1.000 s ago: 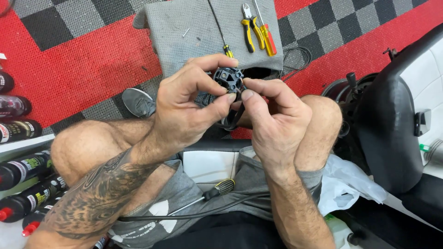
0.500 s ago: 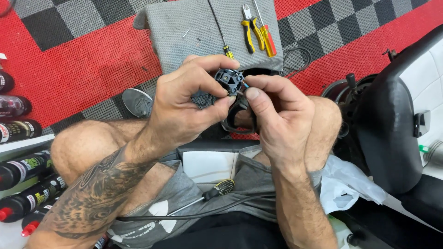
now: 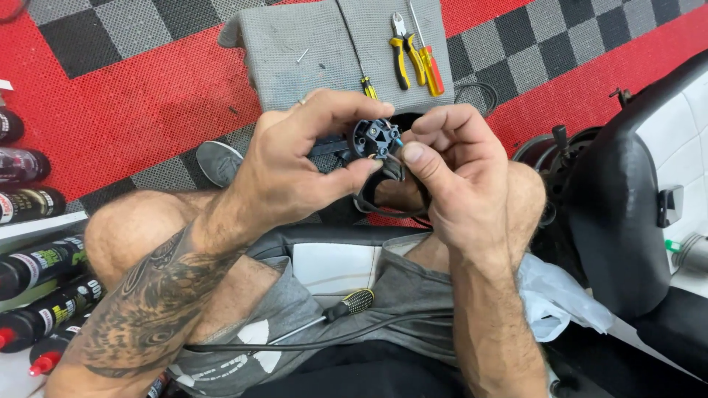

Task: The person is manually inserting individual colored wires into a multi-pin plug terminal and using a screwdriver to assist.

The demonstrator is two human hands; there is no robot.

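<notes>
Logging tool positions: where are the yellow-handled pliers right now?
In the head view, the yellow-handled pliers lie on the grey mat at top centre, beside the orange-handled screwdriver, beyond both hands.

bare forearms, the left arm [image 3: 158, 295] covered in a dark tattoo with an owl-like face; grey shorts [image 3: 398, 291] with a white mark, bare knees, one grey shoe [image 3: 220, 161]

Matt black plastic connector [image 3: 373, 138]; rough grey cloth mat [image 3: 324, 44].
</notes>
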